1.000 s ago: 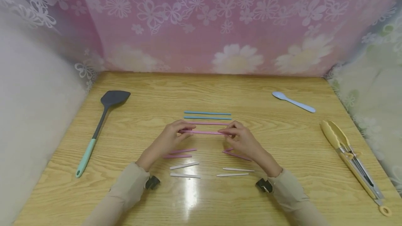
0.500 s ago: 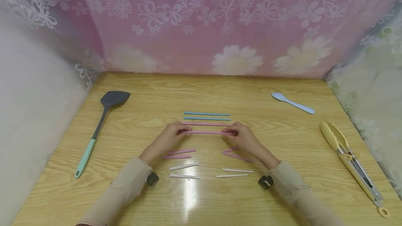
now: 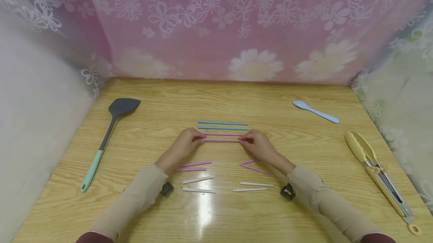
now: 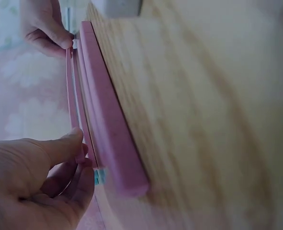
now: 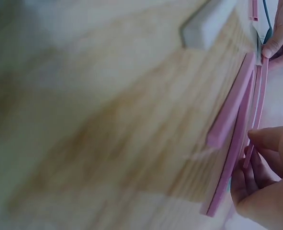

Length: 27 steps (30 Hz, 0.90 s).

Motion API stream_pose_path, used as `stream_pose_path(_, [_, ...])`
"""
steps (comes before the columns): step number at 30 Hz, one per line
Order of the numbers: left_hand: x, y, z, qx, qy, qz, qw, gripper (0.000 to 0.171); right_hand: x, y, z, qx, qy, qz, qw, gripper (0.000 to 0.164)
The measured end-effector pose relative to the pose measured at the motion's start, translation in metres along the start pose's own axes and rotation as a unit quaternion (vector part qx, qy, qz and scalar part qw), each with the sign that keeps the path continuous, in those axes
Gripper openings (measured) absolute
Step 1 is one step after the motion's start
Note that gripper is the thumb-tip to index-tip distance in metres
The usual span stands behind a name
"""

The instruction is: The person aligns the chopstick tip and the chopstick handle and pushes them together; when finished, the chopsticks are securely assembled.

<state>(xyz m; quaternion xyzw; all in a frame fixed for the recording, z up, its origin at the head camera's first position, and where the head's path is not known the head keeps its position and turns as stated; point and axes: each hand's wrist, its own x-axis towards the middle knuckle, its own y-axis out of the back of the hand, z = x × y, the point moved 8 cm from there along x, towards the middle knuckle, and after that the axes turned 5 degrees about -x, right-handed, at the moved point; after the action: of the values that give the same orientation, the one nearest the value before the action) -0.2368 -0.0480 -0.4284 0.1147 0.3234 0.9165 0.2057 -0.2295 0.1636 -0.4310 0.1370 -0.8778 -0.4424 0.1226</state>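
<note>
Both hands pinch one long, thin pink stick (image 3: pixel 221 140), held level near its two ends between thumb and fingers. My left hand (image 3: pixel 186 140) has the left end and my right hand (image 3: pixel 258 144) the right. In the left wrist view the thumb and fingertips of the left hand (image 4: pixel 50 172) close on that stick; the right wrist view shows the right hand (image 5: pixel 268 172) doing likewise. Just beyond it lies a second long pink stick (image 3: pixel 223 134). Two blue sticks (image 3: pixel 223 123) lie parallel farther back.
Nearer me lie two shorter pink sticks (image 3: pixel 191 169) at left and two more (image 3: pixel 256 169) meeting in a V at right. Pairs of short white sticks (image 3: pixel 199 190) lie in front. A spatula (image 3: pixel 108 134) is far left; a spoon (image 3: pixel 316 111) and tongs (image 3: pixel 375 171) are right.
Both hands have moved the held pink stick slightly away from me, narrowing its gap to the second pink stick. The other sticks and the utensils stay where they were.
</note>
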Motion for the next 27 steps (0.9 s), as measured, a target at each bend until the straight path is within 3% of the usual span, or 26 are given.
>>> stream_pose_path(10, [0.0041, -0.0046, -0.0002, 0.04, 0.015, -0.014, 0.999, 0.015, 0.0013, 0.0004, 0.0024, -0.022, -0.016, 0.012, 1.0, 0.01])
stream_pose_path(27, [0.0058, -0.007, 0.0038, 0.07, -0.012, -0.02, 0.9973, 0.015, 0.0004, 0.0031, 0.0036, -0.029, -0.029, 0.006, 0.999, 0.01])
